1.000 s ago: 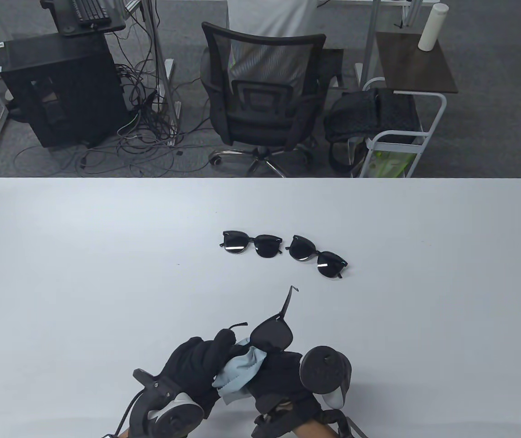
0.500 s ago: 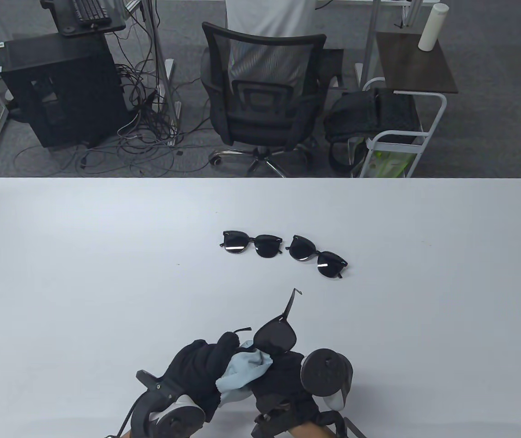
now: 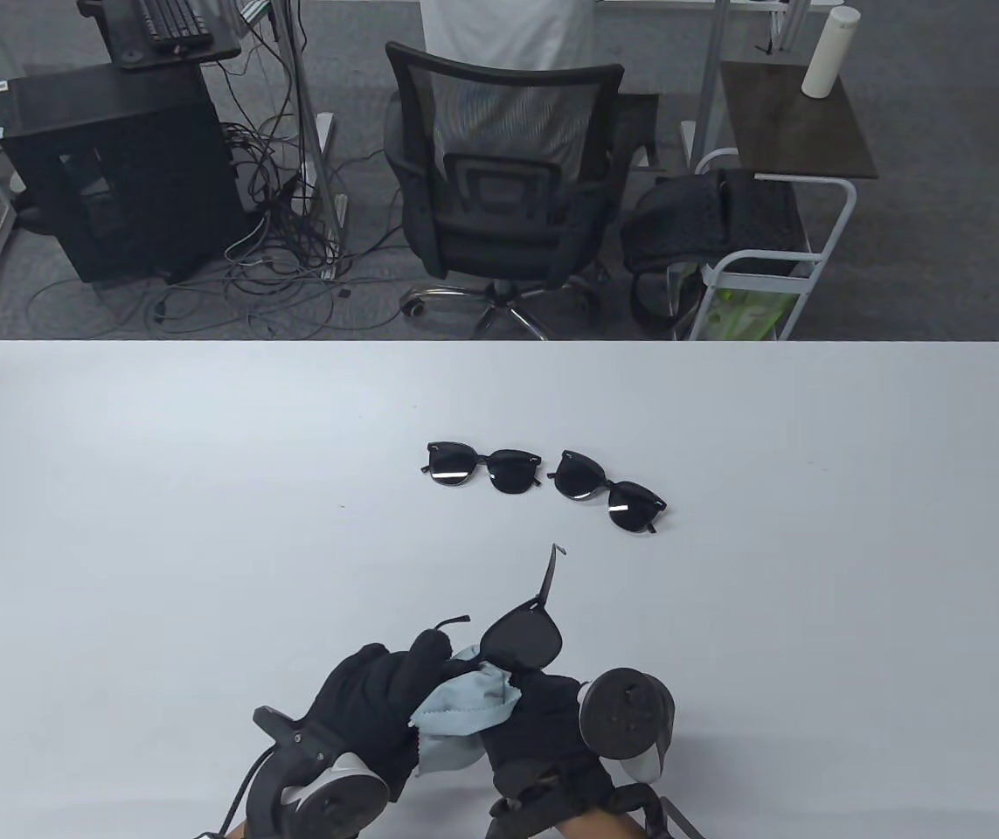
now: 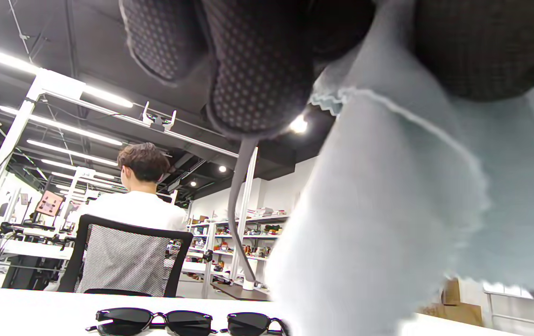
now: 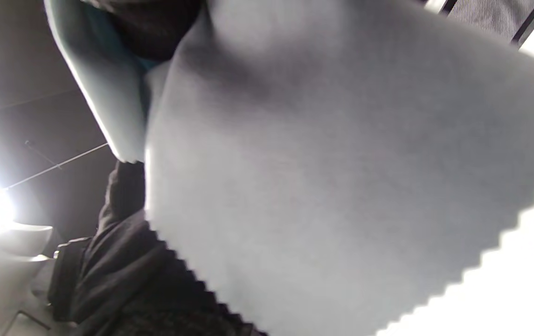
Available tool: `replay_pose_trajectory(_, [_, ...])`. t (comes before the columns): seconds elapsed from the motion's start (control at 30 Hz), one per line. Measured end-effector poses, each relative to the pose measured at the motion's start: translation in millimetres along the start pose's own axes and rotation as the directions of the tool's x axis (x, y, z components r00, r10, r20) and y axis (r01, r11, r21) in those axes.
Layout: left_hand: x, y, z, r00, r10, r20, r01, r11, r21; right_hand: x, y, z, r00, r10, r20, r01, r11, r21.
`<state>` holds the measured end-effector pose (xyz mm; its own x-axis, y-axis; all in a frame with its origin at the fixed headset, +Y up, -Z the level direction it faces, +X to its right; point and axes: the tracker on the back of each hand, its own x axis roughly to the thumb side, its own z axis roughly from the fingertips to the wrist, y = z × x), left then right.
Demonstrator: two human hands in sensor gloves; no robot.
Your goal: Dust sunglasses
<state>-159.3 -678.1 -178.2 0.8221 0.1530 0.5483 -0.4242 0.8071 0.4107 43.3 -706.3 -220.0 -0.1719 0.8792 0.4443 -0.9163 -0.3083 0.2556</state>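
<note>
Black-gloved hands work a pale blue cloth (image 3: 464,708) over sunglasses (image 3: 521,642) held low above the table (image 3: 114,524).

Table view: left hand (image 3: 368,708) and right hand (image 3: 538,721) both curl round cloth and frame, one temple jutting beyond the grip; it could snag or bend. Left wrist view: cloth hangs loose below the fingers (image 4: 257,84), two more pairs (image 4: 187,323) beyond. Right wrist view: cloth hides the grip; a slip would go unseen.

Cloth (image 3: 464,703) hiding sunglasses' (image 3: 523,636) left lens
</note>
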Motion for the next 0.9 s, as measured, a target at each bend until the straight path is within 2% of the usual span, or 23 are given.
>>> replay_pose_trajectory(0.2, [-1,1,0,1.000,0.005,0.018,-0.005,1.000,0.000,2,-1,0,1.000,0.004,-0.001,-0.004,1.000,-0.008])
replay_pose_trajectory(0.33, [0,-1,-1,0.998,0.056,0.032,-0.056,0.998,-0.022,2,-1,-1,0.998,0.058,-0.021,-0.059,0.997,-0.047])
replay_pose_trajectory(0.6, [-7,-2,-2,0.998,0.061,0.001,-0.061,0.998,-0.029,-9,1,0,0.996,-0.068,-0.065,0.068,0.998,-0.010])
replay_pose_trajectory(0.9, [-13,1,-3,0.999,0.049,0.013,-0.049,0.999,-0.005,-10,-2,-1,0.993,-0.101,-0.068,0.101,0.995,-0.010])
